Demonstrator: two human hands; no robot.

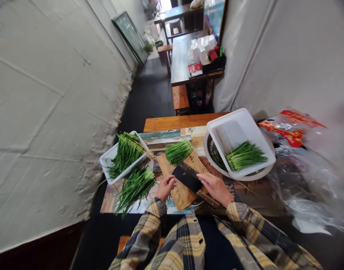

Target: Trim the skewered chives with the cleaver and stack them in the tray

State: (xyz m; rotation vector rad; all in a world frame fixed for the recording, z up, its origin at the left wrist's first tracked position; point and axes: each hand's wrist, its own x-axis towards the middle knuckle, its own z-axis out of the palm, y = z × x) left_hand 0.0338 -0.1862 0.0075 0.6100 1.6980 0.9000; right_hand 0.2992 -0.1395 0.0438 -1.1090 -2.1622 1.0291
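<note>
Across the wooden cutting board [186, 197] a cleaver [186, 177] is laid; skewered chives [178, 151] are set at the far end. The left hand [165, 187] is narrowly curled, contents unclear; whether bamboo skewers [199, 162] are gripped by the right hand [216, 188] cannot be told. Skewer handling seems underway; clearance from the cleaver seems needed next.

Pale walls [42, 112] flank you on both sides. Ahead of you, dark floor [144, 93] runs past tables [180, 63] toward bright light [165, 4].

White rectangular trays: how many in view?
2. Left tray, at the table's left side, holding greens; right tray, on top of a round bowl, holding more greens. Any stacked underneath would be hidden.
</note>
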